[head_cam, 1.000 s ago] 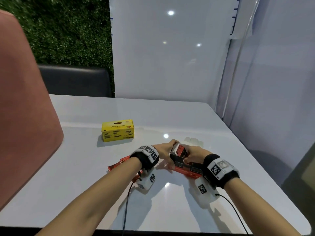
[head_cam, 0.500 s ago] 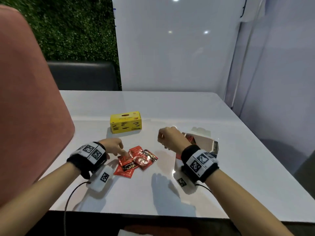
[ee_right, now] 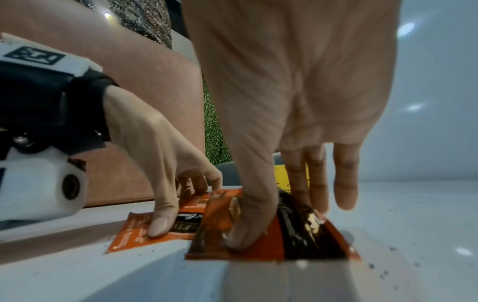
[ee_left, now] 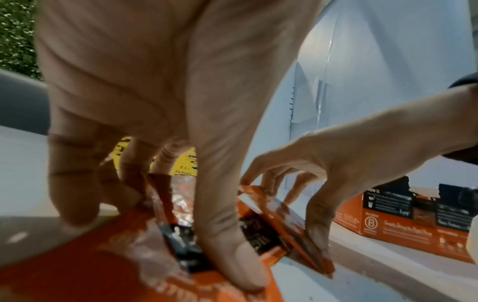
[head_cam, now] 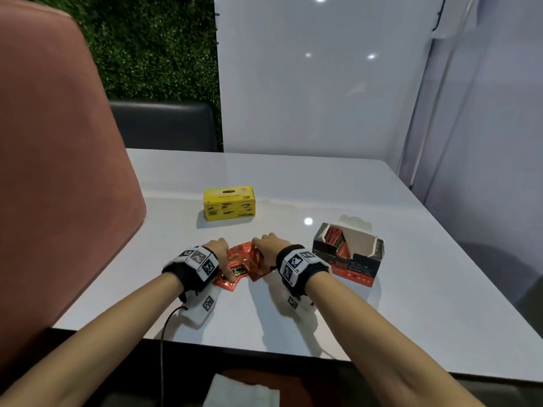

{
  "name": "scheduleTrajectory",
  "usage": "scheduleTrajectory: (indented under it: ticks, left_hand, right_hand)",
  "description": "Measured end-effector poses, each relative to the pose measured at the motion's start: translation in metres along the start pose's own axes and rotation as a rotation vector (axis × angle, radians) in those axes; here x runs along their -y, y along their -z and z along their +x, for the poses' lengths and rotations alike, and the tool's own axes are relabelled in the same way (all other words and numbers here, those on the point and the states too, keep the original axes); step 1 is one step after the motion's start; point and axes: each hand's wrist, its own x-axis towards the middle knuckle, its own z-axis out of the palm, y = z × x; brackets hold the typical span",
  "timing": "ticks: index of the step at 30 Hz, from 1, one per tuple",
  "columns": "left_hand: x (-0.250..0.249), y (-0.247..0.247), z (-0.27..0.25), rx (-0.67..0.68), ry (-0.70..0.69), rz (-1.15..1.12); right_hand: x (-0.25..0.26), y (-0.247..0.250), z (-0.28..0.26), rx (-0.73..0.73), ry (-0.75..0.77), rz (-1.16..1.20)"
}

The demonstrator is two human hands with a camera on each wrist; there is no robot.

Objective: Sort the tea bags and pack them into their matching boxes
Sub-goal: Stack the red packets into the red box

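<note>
Tabletop point(head_cam: 382, 318), right hand point(head_cam: 266, 246) now apparently pinching sachets point(head_cam: 242, 261)

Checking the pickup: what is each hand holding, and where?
Left hand and right hand each pinch red tea bags by near and far edges.

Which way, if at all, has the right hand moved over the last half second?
Yes. The right hand has moved left, away from the open red box it was beside, and down onto the red tea sachets by the left hand.
</note>
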Motion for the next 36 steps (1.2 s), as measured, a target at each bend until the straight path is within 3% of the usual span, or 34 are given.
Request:
scheduleTrajectory:
  ticks: [3, 8, 15, 23, 28, 32, 36]
  left_hand:
    - [0.0, 0.001, 0.001, -0.006, -0.003, 0.005]
    - [0.009, 0.003, 0.008, -0.004, 0.015, -0.082]
    - [0.026, 0.007, 0.01, -0.003, 0.076, -0.216]
    - [0.056, 0.006, 0.026, 0.032, 0.01, -0.576]
    - [0.054, 0.029, -0.004, 0.035, -0.046, -0.908]
    - [0.048, 0.037, -0.024, 0.002, -0.215, -1.076]
    - [0.036, 0.032, -0.041, -0.007, -0.352, -1.057]
  right_hand:
    - [-0.002, 0.009, 0.006, 0.009, -0.074, 0.023]
    - [-0.002, 0.027, 0.017, -0.053, -0.256, 0.402]
    - [0.032, -0.005, 0.035, -0.098, -0.428, 0.508]
    - [0.002, 0.006, 0.031, -0.124, -0.364, 0.896]
    - [-0.034, 0.018, -0.003, -0.21, -0.311, 1.251]
    - [-0.039, 0.026, -0.029, -0.254, -0.186, 1.444]
    - [-0.038, 0.038, -0.049, -0.278, -0.106, 1.564]
